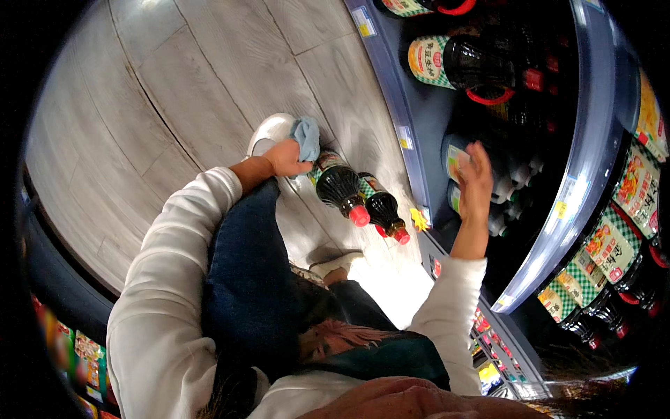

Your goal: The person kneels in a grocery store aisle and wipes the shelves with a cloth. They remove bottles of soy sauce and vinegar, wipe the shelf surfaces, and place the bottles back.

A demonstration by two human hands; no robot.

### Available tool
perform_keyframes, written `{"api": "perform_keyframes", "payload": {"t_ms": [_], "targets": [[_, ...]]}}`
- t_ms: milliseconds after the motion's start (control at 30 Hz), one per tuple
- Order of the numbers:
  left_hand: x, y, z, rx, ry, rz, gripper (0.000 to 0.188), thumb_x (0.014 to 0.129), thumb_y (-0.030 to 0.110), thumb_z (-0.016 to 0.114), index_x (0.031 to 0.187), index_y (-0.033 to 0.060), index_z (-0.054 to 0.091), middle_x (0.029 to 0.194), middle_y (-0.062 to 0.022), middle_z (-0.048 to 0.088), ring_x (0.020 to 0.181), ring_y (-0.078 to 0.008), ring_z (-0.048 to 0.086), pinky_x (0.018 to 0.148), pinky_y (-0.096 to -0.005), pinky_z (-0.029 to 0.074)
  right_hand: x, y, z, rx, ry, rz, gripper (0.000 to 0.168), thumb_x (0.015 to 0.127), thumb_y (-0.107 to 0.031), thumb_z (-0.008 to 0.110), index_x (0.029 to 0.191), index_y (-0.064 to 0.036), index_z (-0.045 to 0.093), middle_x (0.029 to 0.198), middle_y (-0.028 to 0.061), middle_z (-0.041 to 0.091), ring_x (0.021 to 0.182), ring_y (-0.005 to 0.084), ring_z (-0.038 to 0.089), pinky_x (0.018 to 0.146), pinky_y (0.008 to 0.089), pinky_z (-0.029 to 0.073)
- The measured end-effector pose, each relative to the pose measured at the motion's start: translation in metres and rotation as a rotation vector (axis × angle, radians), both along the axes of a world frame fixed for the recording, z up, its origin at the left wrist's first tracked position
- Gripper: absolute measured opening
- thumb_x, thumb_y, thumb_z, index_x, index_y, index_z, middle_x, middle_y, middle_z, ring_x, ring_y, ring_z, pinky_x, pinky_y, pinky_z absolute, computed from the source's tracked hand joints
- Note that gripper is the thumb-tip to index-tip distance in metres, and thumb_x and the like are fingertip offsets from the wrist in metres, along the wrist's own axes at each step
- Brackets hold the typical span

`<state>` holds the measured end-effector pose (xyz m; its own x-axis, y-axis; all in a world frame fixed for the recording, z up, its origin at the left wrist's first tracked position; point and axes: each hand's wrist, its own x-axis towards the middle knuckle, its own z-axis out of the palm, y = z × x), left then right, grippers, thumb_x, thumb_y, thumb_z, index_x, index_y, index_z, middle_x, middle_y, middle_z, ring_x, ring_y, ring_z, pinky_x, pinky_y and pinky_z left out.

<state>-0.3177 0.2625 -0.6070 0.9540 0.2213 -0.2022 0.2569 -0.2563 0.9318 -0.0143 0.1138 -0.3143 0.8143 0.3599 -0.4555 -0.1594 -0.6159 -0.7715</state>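
Note:
My left hand (287,158) grips a light blue cloth (306,137) above my shoe, beside two dark sauce bottles on the wood-look floor. The nearer sauce bottle (337,186) has a red cap and a green checked label; the other sauce bottle (383,207) is just to its right. On the right, my right hand (473,183) reaches over the lower shelf (426,123), slightly blurred, fingers extended and nothing visible in it. Behind it are bottles with pale caps and a light label (456,158), partly hidden by the hand; whether I touch them is unclear.
Farther along the lower shelf is a large sauce bottle (479,60) with a red handle. The upper shelf edge (565,209) curves above my right hand, with more labelled bottles (610,246) on it. Another shelf with packets (89,351) stands at left.

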Motion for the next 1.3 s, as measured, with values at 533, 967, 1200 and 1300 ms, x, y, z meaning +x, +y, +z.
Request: {"api": "perform_keyframes", "payload": {"t_ms": [533, 967, 1200, 1300], "targets": [[0.0, -0.001, 0.002, -0.063, -0.02, 0.007, 0.05, 0.071, 0.042, 0.06, 0.055, -0.0052, 0.057, 0.058, -0.0259, 0.053, 0.055, -0.0417, 0.054, 0.053, -0.0451, 0.045, 0.024, 0.115, -0.012, 0.498, 0.167, -0.306, 0.029, 0.078, 0.0, 0.062, 0.105, 0.003, 0.055, 0.1, 0.0113, 0.057, 0.091, 0.0236, 0.057, 0.085, 0.0499, 0.053], [0.0, 0.008, 0.015, -0.13, 0.035, -0.036, 0.051, 0.071, 0.042, 0.06, 0.054, -0.006, 0.056, 0.055, -0.0251, 0.052, 0.051, -0.0408, 0.054, 0.052, -0.045, 0.045, -0.069, 0.134, 0.001, 0.629, 0.364, 0.1, 0.034, 0.078, 0.008, 0.055, 0.11, 0.0, 0.058, 0.108, 0.0144, 0.061, 0.099, 0.0298, 0.06, 0.092, 0.0566, 0.045], [0.009, 0.028, 0.058, -0.242, -0.039, -0.019, 0.029, 0.074, 0.03, 0.061, 0.09, 0.0059, 0.06, 0.08, -0.0233, 0.061, 0.076, -0.0403, 0.058, 0.068, -0.0451, 0.047, -0.144, 0.206, -0.106, 0.309, 0.213, 0.354, 0.04, 0.071, 0.006, 0.065, 0.111, 0.0, 0.06, 0.105, 0.0112, 0.062, 0.093, 0.0202, 0.061, 0.083, 0.0284, 0.049], [0.002, 0.017, 0.041, -0.153, -0.086, 0.005, 0.03, 0.074, 0.03, 0.06, 0.093, 0.0062, 0.059, 0.084, -0.0224, 0.061, 0.08, -0.0409, 0.058, 0.071, -0.0458, 0.046, -0.171, 0.214, -0.126, 0.253, -0.12, 0.481, 0.035, 0.064, -0.001, 0.072, 0.099, -0.003, 0.068, 0.113, 0.0136, 0.059, 0.107, 0.022, 0.055, 0.087, 0.0305, 0.046]]}}
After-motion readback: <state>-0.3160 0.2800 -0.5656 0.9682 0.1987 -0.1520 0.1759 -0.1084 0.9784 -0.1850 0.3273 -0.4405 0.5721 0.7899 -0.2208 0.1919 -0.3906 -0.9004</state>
